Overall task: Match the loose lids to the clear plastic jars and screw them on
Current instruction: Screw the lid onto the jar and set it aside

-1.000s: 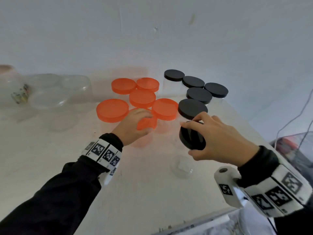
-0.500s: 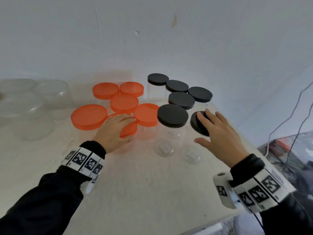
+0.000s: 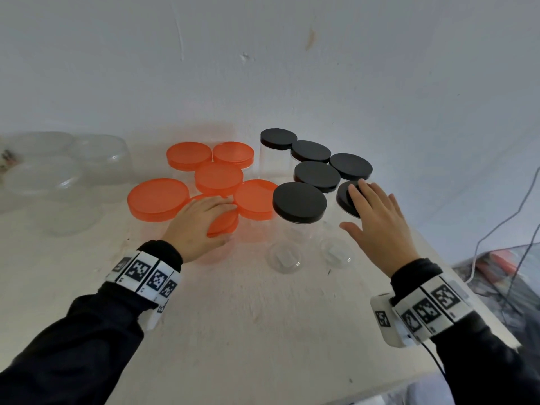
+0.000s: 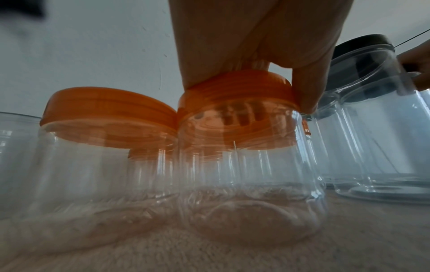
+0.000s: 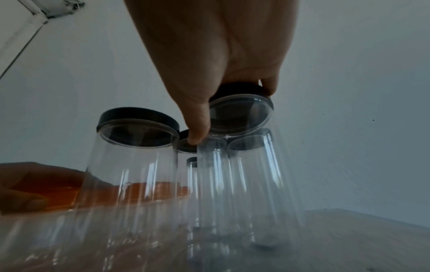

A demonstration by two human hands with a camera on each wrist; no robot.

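Note:
My left hand (image 3: 216,217) grips an orange lid (image 3: 226,225) from above; it sits on a clear jar (image 4: 251,174) at the front of the orange group. In the left wrist view my thumb and fingers curl round the rim of this orange lid (image 4: 237,92). My right hand (image 3: 365,211) lies with straight fingers on a black lid (image 3: 343,200), the thumb spread to the side. That black lid (image 5: 239,90) sits slightly tilted on a tall clear jar (image 5: 244,165). Both palms hide most of their lids.
Several orange-lidded jars (image 3: 217,176) stand behind my left hand, and several black-lidded jars (image 3: 317,175) crowd my right hand. Uncapped clear jars (image 3: 58,176) sit far left. The wall is close behind. The table edge (image 3: 438,249) and cables (image 3: 496,229) are at the right.
A second ago my right hand held the black lid up in curled fingers; now the lid sits on the jar under flat fingers. My left hand has stayed on the orange lid.

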